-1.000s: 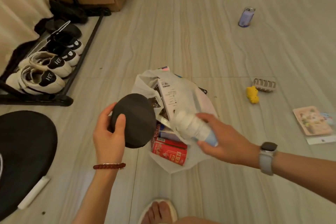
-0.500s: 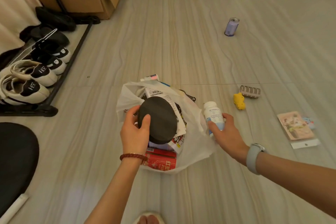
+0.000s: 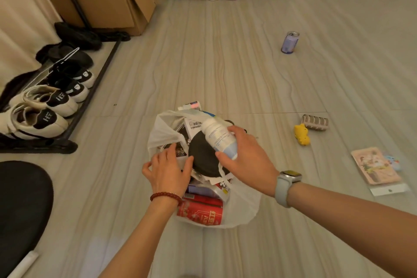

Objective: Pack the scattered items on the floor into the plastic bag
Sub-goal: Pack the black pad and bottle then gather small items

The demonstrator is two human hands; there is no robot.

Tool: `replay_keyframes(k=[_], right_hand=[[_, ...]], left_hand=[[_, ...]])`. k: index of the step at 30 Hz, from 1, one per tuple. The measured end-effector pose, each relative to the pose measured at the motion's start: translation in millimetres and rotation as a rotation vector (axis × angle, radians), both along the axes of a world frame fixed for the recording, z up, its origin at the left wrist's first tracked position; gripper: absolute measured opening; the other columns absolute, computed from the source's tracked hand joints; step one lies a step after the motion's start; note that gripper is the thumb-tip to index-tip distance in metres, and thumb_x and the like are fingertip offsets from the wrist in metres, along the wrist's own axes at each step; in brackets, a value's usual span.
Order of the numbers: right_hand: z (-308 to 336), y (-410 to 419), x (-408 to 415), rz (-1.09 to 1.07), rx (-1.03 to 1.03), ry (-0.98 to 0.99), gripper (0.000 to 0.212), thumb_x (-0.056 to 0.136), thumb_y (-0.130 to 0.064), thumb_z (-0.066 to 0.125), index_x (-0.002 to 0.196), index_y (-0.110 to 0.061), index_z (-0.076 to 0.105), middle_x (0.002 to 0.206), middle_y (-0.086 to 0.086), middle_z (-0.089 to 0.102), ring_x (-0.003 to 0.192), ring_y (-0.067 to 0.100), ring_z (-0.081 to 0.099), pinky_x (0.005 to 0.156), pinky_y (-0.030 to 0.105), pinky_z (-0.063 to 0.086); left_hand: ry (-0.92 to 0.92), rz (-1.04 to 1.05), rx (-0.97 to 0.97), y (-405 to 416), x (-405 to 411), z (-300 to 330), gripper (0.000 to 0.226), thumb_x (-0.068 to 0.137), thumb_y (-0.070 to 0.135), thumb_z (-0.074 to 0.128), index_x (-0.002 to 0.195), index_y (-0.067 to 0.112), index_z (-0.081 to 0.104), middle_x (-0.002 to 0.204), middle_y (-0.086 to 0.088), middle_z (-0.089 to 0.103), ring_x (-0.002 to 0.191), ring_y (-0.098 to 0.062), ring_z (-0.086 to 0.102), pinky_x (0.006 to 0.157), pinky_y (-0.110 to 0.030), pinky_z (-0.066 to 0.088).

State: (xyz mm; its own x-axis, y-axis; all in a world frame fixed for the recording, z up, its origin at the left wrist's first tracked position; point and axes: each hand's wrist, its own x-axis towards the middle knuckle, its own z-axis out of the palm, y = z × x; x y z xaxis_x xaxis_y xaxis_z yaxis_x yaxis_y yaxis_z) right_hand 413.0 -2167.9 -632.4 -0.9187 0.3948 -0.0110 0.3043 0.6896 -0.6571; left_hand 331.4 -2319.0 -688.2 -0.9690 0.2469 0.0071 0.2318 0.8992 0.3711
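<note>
The plastic bag point(image 3: 243, 207) sits open on the floor point(image 3: 225, 63), stuffed with a black round case point(image 3: 200, 160) and a red box point(image 3: 200, 210). The right hand point(image 3: 246, 156) grips a white bottle point(image 3: 220, 136) above the bag's mouth. The left hand point(image 3: 169, 169), fingers spread, presses the bag's near edge. A can point(image 3: 290, 42), yellow toy point(image 3: 302, 134) and card point(image 3: 375, 166) lie well apart.

The red box point(image 3: 200, 212) at the near end of the plastic bag point(image 3: 243, 205) carries yellow Chinese characters, the first reading "红". A white label point(image 3: 194, 123) in the bag shows a barcode, its digits too small to read, and the white bottle point(image 3: 220, 137) bears fine print that cannot be made out.
</note>
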Motion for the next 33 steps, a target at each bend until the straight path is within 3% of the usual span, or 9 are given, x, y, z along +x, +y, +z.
replay_keyframes(k=[4,7,15,18,21,23,26,29,33], right_hand=[[-5,-8,-9,0.035,0.042,-0.096,0.057,0.084,-0.039,0.057,0.131,-0.017,0.035,0.127,0.007,0.051,0.114,0.022,0.046,0.091,0.035,0.044],[-6,-15,-18,0.033,0.033,-0.108,0.060,0.084,-0.041,0.057,0.133,-0.016,0.033,0.128,0.010,0.049,0.116,0.025,0.044,0.094,0.035,0.040],[4,-48,-57,0.255,-0.237,-0.101,0.060,0.089,-0.032,0.054,0.141,-0.013,0.030,0.142,0.012,0.035,0.131,0.026,0.035,0.107,0.033,0.031],[2,-40,-39,0.374,-0.085,-0.055,0.048,0.093,-0.023,0.046,0.139,-0.016,0.035,0.144,0.006,0.038,0.133,0.021,0.036,0.109,0.031,0.030],[-1,-14,-18,0.280,0.386,0.035,0.059,0.089,-0.032,0.052,0.141,-0.017,0.029,0.146,0.006,0.034,0.135,0.024,0.030,0.110,0.039,0.025],[-4,4,-6,0.194,0.565,-0.126,0.075,0.085,-0.044,0.054,0.144,-0.017,0.016,0.151,0.010,0.022,0.138,0.029,0.022,0.111,0.045,0.022],[-13,24,3,0.035,0.452,-0.456,0.081,0.088,-0.044,0.050,0.145,-0.014,0.002,0.152,0.015,0.016,0.132,0.035,0.032,0.099,0.046,0.038],[-14,36,5,-0.042,0.188,-0.535,0.048,0.095,-0.034,0.042,0.127,0.001,0.036,0.122,0.020,0.055,0.105,0.035,0.057,0.073,0.034,0.040],[24,50,-9,-0.157,-0.019,-0.169,0.036,0.096,-0.024,0.039,0.088,0.004,0.059,0.100,0.026,0.063,0.094,0.035,0.058,0.067,0.030,0.030]], left_hand=[[-0.057,-0.159,-0.028,-26,-12,1,0.031,0.088,0.048,0.045,0.104,0.027,0.060,0.096,-0.002,0.065,0.105,-0.020,0.055,0.099,-0.039,0.020],[0.015,-0.101,0.395,-44,-20,14,0.031,0.092,0.030,0.047,0.074,0.007,0.059,0.066,-0.006,0.056,0.065,-0.025,0.051,0.066,-0.033,0.038],[0.095,0.152,0.800,-39,-13,59,0.025,0.095,0.014,0.040,0.071,0.014,0.048,0.065,0.004,0.042,0.058,-0.008,0.040,0.050,-0.006,0.036],[0.114,0.159,0.813,-43,-13,62,0.018,0.095,0.015,0.039,0.083,0.010,0.050,0.073,0.000,0.046,0.064,-0.005,0.042,0.056,-0.010,0.036],[0.075,0.163,0.810,-46,-8,62,0.021,0.096,0.016,0.037,0.079,0.012,0.049,0.068,0.002,0.045,0.060,-0.004,0.043,0.053,-0.009,0.036],[0.057,0.172,0.824,-46,-3,61,0.027,0.096,0.016,0.037,0.071,0.017,0.047,0.065,0.002,0.043,0.055,0.003,0.045,0.050,-0.006,0.035],[0.028,0.200,0.856,-46,-1,58,0.026,0.096,0.018,0.036,0.073,0.011,0.048,0.066,-0.002,0.046,0.056,0.002,0.046,0.052,-0.010,0.036],[0.038,0.218,0.889,-46,1,59,0.025,0.096,0.019,0.036,0.078,0.008,0.050,0.070,-0.008,0.049,0.065,-0.016,0.046,0.058,-0.024,0.038],[0.124,0.211,0.968,-42,-11,94,0.029,0.096,0.015,0.035,0.069,0.015,0.047,0.065,-0.001,0.047,0.059,-0.004,0.047,0.052,-0.006,0.038]])
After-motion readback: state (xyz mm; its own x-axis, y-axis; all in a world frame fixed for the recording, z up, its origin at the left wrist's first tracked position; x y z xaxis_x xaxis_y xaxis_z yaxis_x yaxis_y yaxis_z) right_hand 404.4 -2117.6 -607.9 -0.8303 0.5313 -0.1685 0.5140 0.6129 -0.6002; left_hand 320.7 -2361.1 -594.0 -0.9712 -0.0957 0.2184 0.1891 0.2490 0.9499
